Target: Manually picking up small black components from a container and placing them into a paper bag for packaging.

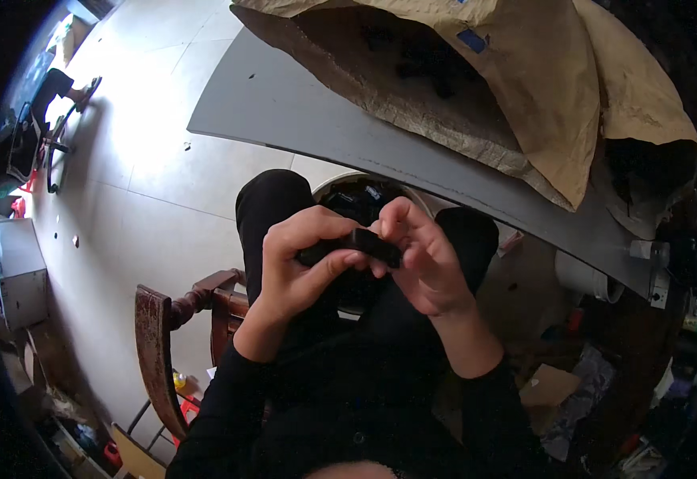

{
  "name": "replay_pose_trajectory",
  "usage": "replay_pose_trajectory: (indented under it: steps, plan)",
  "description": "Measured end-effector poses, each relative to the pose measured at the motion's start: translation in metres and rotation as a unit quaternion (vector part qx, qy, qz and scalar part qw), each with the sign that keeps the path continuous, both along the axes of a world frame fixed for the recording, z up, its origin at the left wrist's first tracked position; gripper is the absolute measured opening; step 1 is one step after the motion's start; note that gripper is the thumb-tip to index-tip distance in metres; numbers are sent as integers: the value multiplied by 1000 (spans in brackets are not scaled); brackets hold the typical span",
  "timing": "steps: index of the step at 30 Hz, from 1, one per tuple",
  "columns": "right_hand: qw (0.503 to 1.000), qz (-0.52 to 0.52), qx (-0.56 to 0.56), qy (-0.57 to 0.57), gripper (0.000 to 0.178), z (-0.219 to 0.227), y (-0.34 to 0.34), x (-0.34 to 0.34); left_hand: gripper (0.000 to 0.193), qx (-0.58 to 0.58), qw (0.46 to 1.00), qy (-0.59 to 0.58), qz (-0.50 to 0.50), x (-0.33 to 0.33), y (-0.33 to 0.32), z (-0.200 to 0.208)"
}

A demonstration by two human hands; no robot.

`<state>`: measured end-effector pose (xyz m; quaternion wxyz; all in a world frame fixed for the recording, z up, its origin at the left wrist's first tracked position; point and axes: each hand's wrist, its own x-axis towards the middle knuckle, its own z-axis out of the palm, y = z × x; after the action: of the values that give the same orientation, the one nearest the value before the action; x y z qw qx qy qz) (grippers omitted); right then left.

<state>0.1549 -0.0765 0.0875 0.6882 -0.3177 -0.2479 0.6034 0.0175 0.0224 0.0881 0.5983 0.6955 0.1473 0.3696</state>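
Observation:
Above my lap, my left hand [304, 254] grips a small, dark, block-like black plastic part [374, 247] between thumb and fingers. My right hand [428, 259] is at the part's right end, its fingers curled and fingertips against it; how firmly they pinch is hard to see. Below both hands, between my knees, stands a round pale-rimmed bucket [424, 199] with several glossy black pieces in it. My hands cover much of the bucket.
A grey table [285, 96] slants across the front. On it lies a large brown paper sack [556, 96], its mouth gaping over dark contents. A wooden chair [154, 343] stands at left on the pale tiled floor [157, 176]. Cardboard [550, 386] lies at lower right.

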Motion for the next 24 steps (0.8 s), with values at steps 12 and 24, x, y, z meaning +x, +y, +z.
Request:
replay_pose_trajectory:
  steps: [12,24]
  plan:
    - [995,-11,-85,-45,19,9,-5,-4,28,161,983,67,50,3,-7,6]
    - [985,58,-136,86,9,8,-12,2,33,140,990,26,9,6,-4,2]
